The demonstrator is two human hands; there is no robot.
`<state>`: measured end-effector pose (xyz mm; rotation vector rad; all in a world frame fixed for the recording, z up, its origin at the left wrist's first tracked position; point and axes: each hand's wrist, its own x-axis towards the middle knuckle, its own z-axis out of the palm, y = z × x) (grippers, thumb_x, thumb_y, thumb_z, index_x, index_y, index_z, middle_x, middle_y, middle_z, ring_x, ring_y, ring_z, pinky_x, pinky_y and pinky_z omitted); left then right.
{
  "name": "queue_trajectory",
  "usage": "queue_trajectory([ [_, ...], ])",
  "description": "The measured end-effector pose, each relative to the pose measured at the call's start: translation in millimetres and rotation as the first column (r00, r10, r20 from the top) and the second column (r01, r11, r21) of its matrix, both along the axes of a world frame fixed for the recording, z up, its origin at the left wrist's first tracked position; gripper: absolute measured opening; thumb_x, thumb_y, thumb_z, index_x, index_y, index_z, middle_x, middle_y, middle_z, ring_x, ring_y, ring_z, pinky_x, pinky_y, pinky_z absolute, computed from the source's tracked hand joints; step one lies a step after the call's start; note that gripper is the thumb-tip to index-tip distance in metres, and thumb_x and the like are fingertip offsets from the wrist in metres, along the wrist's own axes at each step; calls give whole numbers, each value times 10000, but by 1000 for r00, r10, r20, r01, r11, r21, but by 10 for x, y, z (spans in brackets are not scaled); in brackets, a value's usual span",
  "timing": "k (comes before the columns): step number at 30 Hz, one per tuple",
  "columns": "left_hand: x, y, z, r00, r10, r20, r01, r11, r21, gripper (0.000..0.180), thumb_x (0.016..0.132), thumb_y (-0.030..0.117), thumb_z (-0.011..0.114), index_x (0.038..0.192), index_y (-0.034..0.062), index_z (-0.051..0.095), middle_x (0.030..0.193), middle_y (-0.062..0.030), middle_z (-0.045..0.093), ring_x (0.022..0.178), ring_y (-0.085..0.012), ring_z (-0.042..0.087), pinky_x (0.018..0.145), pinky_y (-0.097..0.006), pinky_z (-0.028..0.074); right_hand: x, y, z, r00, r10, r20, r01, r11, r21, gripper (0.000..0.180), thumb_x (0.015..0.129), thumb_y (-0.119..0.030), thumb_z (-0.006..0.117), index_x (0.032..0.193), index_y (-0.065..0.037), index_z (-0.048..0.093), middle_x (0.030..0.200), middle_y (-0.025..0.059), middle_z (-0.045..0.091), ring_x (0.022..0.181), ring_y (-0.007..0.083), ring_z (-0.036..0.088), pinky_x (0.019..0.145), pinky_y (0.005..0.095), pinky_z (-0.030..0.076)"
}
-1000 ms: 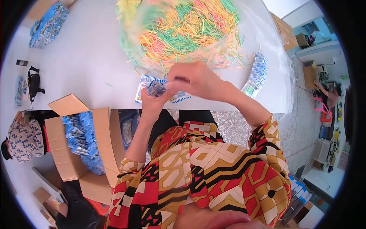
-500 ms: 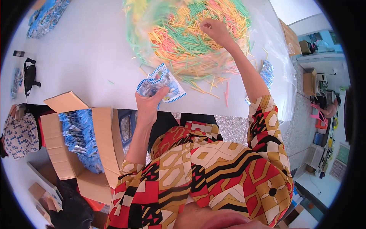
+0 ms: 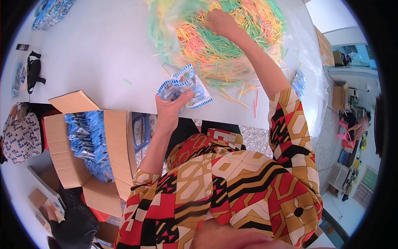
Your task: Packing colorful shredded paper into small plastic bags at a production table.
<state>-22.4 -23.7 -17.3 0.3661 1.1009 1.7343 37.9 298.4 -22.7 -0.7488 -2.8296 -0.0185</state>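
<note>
My left hand grips a small clear plastic packet with a blue-and-white striped edge, thumb across its front. The packet's top stands apart like a mouth; what lies inside is hard to make out. Farther off, my right hand is down on a big heap of thin straw-like sticks in green, yellow, pink and orange. Its fingers are curled, and their tips are hidden from view, so anything between them cannot be seen. The heap lies in a large clear plastic bag spread on the white table.
Left of me, an open cardboard box holds many filled blue packets. Several loose sticks lie along the table's near side. A striped packet is at the right, a black strapped item at the left. A person sits far right.
My right hand has moved left across the heap and turned, its fingers now out of sight. My left hand keeps the packet in nearly the same place. The whole view has shifted slightly.
</note>
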Motion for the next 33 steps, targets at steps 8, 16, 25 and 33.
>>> queue_trajectory([
  [8,49,71,51,1000,0,-9,1,998,55,375,737,-28,707,1085,-21,565,936,-82,641,842,-137,620,790,-292,500,-279,-55,-210,997,-72,36,66,989,136,165,786,-116,585,882,1,650,776,147,638,729,237,620,626,346,483],
  [16,61,68,43,998,-17,-58,20,998,53,379,733,-39,704,1083,-20,562,938,-88,641,846,-140,621,792,-294,503,-430,-388,-62,945,-238,224,217,970,114,204,781,-67,529,959,-33,622,949,170,610,898,339,611,729,429,505],
  [25,44,23,15,997,-1,-71,6,998,69,366,736,-31,707,1075,-9,569,949,-84,639,843,-139,621,789,-294,505,-106,-105,-238,989,-91,-113,85,995,-58,201,694,-81,576,886,-65,634,866,134,630,851,330,611,691,435,499],
  [33,70,57,33,997,-42,-64,46,997,63,376,736,-10,721,1080,11,570,947,-64,641,855,-135,618,809,-296,497,258,69,-110,942,-230,-245,57,828,-557,209,705,-211,613,818,-36,630,584,69,589,508,142,575,490,303,458],
])
